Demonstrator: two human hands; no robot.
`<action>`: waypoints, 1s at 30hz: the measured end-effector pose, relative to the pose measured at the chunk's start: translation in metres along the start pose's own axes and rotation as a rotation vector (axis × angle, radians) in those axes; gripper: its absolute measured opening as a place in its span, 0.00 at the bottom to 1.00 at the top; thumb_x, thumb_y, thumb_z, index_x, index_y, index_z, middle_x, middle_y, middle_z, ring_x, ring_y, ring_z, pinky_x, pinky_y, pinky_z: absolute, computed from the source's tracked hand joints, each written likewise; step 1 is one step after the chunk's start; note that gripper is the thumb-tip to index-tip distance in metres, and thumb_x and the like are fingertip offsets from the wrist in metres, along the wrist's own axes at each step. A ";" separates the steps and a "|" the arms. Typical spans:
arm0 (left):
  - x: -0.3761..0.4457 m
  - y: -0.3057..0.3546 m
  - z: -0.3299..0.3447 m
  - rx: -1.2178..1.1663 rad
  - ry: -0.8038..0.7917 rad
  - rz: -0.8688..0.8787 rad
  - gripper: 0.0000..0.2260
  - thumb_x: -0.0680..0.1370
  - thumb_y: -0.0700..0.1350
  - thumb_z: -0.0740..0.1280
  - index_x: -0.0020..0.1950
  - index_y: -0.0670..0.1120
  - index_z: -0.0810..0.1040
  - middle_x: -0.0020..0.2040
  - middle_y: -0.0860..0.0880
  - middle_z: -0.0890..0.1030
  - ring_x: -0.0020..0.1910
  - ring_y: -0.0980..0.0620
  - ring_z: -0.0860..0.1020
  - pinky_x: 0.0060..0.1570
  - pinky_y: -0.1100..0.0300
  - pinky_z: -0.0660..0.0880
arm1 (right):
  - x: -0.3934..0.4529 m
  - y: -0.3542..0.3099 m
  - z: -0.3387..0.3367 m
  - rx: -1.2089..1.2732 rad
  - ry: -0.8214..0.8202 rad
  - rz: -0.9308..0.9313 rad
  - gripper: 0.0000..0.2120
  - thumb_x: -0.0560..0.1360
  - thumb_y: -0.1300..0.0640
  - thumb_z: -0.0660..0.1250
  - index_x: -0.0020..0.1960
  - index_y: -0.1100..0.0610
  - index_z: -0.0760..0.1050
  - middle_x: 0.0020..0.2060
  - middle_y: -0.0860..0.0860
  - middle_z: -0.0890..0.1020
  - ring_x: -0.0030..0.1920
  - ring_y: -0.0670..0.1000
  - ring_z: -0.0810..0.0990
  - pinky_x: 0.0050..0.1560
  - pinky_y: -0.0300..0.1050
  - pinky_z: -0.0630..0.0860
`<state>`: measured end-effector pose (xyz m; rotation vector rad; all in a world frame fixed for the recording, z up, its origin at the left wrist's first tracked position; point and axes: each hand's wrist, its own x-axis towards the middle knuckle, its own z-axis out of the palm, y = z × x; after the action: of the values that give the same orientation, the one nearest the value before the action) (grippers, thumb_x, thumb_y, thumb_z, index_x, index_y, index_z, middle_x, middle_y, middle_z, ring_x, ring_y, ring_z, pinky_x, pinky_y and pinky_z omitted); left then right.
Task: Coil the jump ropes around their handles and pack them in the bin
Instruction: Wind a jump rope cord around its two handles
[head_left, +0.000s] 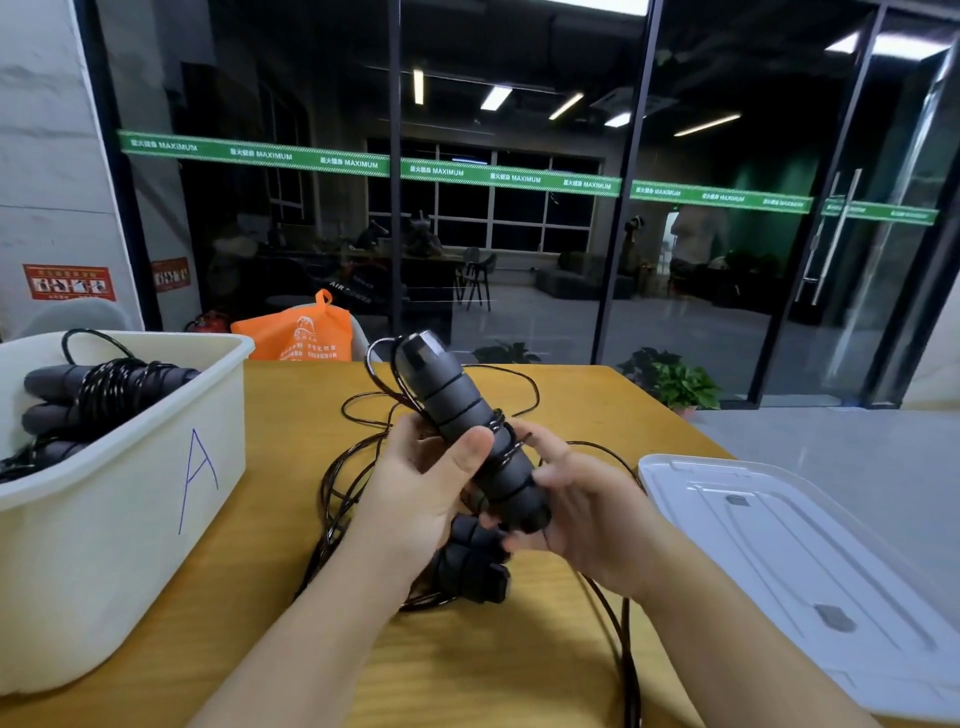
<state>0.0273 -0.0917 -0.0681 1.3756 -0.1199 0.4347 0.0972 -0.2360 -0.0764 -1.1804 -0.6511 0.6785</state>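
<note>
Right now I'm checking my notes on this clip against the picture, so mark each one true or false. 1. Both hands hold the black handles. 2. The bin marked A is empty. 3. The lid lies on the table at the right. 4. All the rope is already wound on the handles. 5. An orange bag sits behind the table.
1. True: the left hand and right hand grip the handles.
2. False: the bin already holds coiled ropes.
3. True: the lid lies flat there on the table.
4. False: only a few turns are on; loose rope lies looped on the table.
5. True: the orange bag stands there.
</note>
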 end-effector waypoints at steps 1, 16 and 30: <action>0.002 -0.004 0.000 0.083 0.061 0.037 0.22 0.64 0.58 0.67 0.54 0.49 0.73 0.21 0.56 0.72 0.22 0.58 0.69 0.21 0.52 0.68 | 0.000 0.000 0.004 -0.080 0.044 -0.033 0.40 0.56 0.56 0.71 0.68 0.47 0.67 0.52 0.58 0.78 0.41 0.55 0.82 0.38 0.44 0.79; -0.002 -0.010 -0.004 0.769 0.218 0.355 0.22 0.63 0.70 0.57 0.43 0.53 0.65 0.34 0.58 0.74 0.34 0.64 0.75 0.32 0.74 0.67 | -0.003 0.010 0.018 -0.425 0.199 -0.128 0.18 0.52 0.64 0.61 0.41 0.67 0.72 0.28 0.60 0.76 0.27 0.56 0.70 0.24 0.41 0.62; 0.005 -0.019 -0.018 0.057 -0.120 0.129 0.42 0.50 0.76 0.70 0.53 0.48 0.77 0.39 0.50 0.79 0.38 0.48 0.76 0.34 0.58 0.72 | 0.003 0.012 0.013 0.382 -0.582 0.279 0.23 0.65 0.57 0.66 0.59 0.61 0.74 0.41 0.55 0.79 0.35 0.48 0.78 0.28 0.34 0.65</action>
<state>0.0361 -0.0754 -0.0878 1.4551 -0.2983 0.4655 0.0871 -0.2232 -0.0839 -0.7158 -0.7981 1.3473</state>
